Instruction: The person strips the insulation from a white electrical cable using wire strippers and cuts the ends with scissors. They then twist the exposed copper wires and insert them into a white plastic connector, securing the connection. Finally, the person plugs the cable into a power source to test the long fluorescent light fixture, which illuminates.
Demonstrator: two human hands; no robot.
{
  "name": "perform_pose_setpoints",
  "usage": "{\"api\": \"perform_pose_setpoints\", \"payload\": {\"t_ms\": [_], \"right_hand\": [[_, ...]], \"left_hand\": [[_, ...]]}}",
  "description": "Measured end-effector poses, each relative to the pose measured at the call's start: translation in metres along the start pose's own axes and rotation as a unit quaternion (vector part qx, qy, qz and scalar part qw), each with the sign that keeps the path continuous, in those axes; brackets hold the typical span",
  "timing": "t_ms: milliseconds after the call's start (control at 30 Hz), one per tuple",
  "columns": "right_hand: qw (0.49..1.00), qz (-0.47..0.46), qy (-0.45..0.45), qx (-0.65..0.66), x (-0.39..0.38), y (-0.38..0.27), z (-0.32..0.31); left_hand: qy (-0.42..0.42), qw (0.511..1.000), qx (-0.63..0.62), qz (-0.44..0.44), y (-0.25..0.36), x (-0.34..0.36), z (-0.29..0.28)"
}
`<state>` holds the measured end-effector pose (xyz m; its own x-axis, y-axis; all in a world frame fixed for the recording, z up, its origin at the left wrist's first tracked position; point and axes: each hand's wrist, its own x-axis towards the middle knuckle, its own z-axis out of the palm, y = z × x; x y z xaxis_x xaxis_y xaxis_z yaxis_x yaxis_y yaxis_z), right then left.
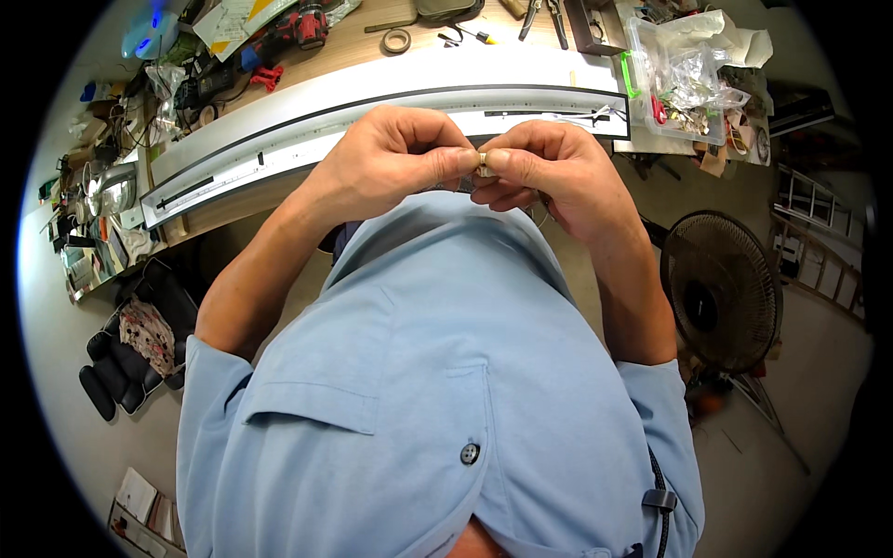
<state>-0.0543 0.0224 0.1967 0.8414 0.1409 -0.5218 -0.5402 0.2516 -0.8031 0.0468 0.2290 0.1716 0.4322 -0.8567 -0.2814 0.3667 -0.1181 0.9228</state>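
Note:
Both hands meet in front of my chest, at the near edge of the workbench. My left hand [405,153] pinches a small whitish piece [483,166] between thumb and forefinger. From the other side my right hand [549,167] grips the same piece, thumb on top and fingers curled beneath. Most of it is covered by the fingertips, so its kind cannot be made out. Just beyond the hands lies a long, shallow white tray-like panel with a black rim [307,126]; thin dark strips and white wires rest in it.
A red and black power drill [310,26], a tape roll [395,41] and pliers [530,19] lie at the back of the bench. A clear plastic bin [674,84] of bagged parts stands at the right. A floor fan [721,288] is near my right elbow, a black chair [121,372] at the left.

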Motion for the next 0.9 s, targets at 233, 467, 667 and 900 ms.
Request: {"api": "perform_pose_setpoints", "payload": {"t_ms": [233,467,667,900], "right_hand": [[1.0,-0.007,0.018,-0.018,0.007,0.002,-0.014],[0.985,-0.108,0.011,-0.138,-0.012,0.026,-0.073],[0.95,-0.034,0.069,-0.301,-0.031,0.081,-0.101],[0.749,-0.086,0.344,-0.56,-0.022,0.16,-0.115]], "left_hand": [[0.017,1.0,-0.001,-0.01,0.005,0.01,-0.001],[0.07,0.997,-0.016,-0.024,0.007,0.017,-0.007],[0.074,0.997,-0.027,-0.01,0.016,0.028,0.004],[0.071,0.996,-0.051,0.035,0.027,0.038,0.038]]}}
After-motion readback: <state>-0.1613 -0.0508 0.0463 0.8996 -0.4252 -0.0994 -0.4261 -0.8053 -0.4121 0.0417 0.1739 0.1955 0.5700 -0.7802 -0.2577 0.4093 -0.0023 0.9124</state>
